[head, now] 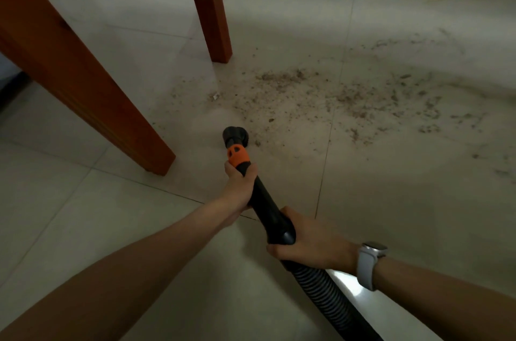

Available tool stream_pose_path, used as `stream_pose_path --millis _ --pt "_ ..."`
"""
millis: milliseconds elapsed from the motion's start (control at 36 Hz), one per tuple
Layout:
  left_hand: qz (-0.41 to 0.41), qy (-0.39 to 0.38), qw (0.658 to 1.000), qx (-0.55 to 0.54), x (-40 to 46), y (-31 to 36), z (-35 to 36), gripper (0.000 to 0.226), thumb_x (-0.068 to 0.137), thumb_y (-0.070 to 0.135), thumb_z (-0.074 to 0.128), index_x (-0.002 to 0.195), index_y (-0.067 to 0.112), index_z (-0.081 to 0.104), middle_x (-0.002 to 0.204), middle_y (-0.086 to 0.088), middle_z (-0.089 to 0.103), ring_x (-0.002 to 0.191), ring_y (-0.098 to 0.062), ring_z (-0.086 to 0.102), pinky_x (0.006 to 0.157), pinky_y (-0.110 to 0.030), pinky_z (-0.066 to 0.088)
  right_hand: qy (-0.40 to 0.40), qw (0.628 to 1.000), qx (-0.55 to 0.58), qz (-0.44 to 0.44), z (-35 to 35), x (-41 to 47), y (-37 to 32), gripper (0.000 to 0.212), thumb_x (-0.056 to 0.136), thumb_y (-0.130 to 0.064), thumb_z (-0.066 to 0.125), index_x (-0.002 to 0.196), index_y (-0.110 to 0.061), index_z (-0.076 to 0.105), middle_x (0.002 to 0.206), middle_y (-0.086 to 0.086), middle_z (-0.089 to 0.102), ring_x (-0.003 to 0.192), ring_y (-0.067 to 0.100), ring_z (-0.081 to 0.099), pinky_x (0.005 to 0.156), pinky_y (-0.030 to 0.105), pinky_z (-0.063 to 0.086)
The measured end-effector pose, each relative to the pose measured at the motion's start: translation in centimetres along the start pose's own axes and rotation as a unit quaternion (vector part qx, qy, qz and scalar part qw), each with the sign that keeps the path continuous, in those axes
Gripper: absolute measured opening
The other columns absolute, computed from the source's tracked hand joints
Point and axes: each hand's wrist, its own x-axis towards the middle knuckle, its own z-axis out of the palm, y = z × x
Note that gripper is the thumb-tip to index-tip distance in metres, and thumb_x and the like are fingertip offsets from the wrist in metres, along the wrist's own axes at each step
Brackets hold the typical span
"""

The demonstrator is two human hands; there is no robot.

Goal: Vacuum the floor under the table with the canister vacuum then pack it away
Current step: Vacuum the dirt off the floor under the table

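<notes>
Both hands, left hand and right hand, grip the black plastic vacuum wand; its nozzle could scatter the near brown dirt patch.

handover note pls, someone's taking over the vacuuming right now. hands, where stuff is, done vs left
Left hand grips the black wand just below its orange collar. Right hand grips the wand's rear end, where the ribbed hose joins.
Nozzle sits low at the near edge of the dirt patch, between the two wooden table legs; contact with the tiles can't be told.
Done: wand aimed at the mess.
Left: most of the debris still lies scattered to the right of the far leg; clear it, then pack the vacuum away. The canister is out of view.
</notes>
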Motion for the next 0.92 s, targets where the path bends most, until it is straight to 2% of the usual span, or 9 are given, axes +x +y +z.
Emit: stream_pose_path --millis 83,222,333,389,444,500,639,806,917 --pt "-0.003 -0.006 1.0 -0.001 -0.6 -0.2 0.4 0.074 0.1 0.028 0.044 0.15 0.03 -0.01 0.133 -0.017 0.048 0.109 -0.038 0.056 0.085 -0.047 0.05 0.007 1.0 -0.007 0.001 0.2 -0.8 0.1 0.034 0.081 -0.041 0.068 0.099 -0.027 0.042 0.078 -0.017 0.052 0.065 -0.006 0.05 0.052 0.005 0.039" --pt "-0.002 -0.029 1.0 -0.007 -1.6 -0.8 1.5 0.074 0.1 0.025 0.044 0.15 0.031 -0.011 0.114 -0.013 0.049 0.092 -0.03 0.055 0.078 -0.045 0.05 0.01 1.0 0.009 0.013 0.4 -2.2 1.0 0.033 0.079 -0.04 0.069 0.096 -0.027 0.044 0.083 -0.012 0.058 0.075 0.005 0.059 0.064 0.019 0.046" --pt "-0.004 -0.05 0.999 -0.005 -2.1 -1.2 2.5 0.077 0.1 0.024 0.044 0.148 0.033 -0.016 0.096 -0.007 0.05 0.082 -0.024 0.057 0.072 -0.041 0.051 0.01 0.999 0.02 0.032 0.3 -3.4 1.9 0.035 0.077 -0.042 0.07 0.098 -0.026 0.046 0.086 -0.009 0.064 0.076 0.006 0.063 0.066 0.022 0.051" --pt "-0.006 -0.057 0.998 -0.003 -2.2 -1.5 2.9 0.078 0.1 0.023 0.044 0.148 0.033 -0.016 0.098 -0.009 0.051 0.085 -0.026 0.057 0.073 -0.042 0.051 0.008 0.999 0.032 0.039 0.3 -3.9 2.2 0.038 0.076 -0.042 0.07 0.102 -0.023 0.048 0.089 -0.005 0.067 0.077 0.008 0.066 0.071 0.029 0.056" --pt "-0.012 -0.068 0.998 -0.002 -2.3 -1.6 3.2 0.078 0.1 0.025 0.044 0.148 0.034 -0.017 0.111 -0.015 0.052 0.091 -0.028 0.057 0.077 -0.043 0.051 0.008 0.998 0.034 0.045 0.4 -4.2 2.3 0.04 0.077 -0.042 0.07 0.104 -0.022 0.048 0.091 -0.003 0.068 0.078 0.009 0.067 0.073 0.032 0.057" --pt "-0.016 -0.077 0.997 0.002 -2.2 -1.6 3.4 0.079 0.1 0.027 0.043 0.147 0.034 -0.019 0.124 -0.019 0.051 0.096 -0.03 0.056 0.079 -0.043 0.051 0.013 0.998 0.028 0.047 0.3 -4.3 2.3 0.039 0.078 -0.041 0.069 0.104 -0.023 0.047 0.091 -0.004 0.067 0.079 0.008 0.066 0.072 0.029 0.056" --pt "-0.011 -0.073 0.997 0.006 -1.8 -1.4 3.4 0.078 0.1 0.027 0.044 0.148 0.032 -0.017 0.13 -0.021 0.049 0.106 -0.036 0.058 0.081 -0.044 0.051 0.013 0.999 0.02 0.04 -0.1 -3.7 2.4 0.038 0.077 -0.04 0.07 0.102 -0.021 0.047 0.091 -0.004 0.066 0.08 0.011 0.065 0.071 0.03 0.054" --pt "-0.009 -0.054 0.999 -0.003 -0.4 -0.3 2.8 0.079 0.1 0.026 0.045 0.148 0.031 -0.017 0.127 -0.02 0.05 0.098 -0.035 0.057 0.083 -0.046 0.051 0.004 0.999 0.014 0.03 -1.0 -1.8 2.2 0.033 0.079 -0.039 0.07 0.098 -0.026 0.045 0.084 -0.01 0.061 0.073 0.004 0.061 0.058 0.012 0.045" --pt "0.002 -0.05 0.999 -0.005 1.2 0.7 2.0 0.077 0.1 0.027 0.045 0.15 0.028 -0.014 0.113 -0.011 0.052 0.093 -0.029 0.057 0.083 -0.045 0.051 0.002 1.0 0.01 0.03 -1.5 0.0 1.5 0.037 0.08 -0.039 0.069 0.105 -0.024 0.046 0.088 -0.007 0.061 0.078 0.009 0.062 0.061 0.015 0.047"
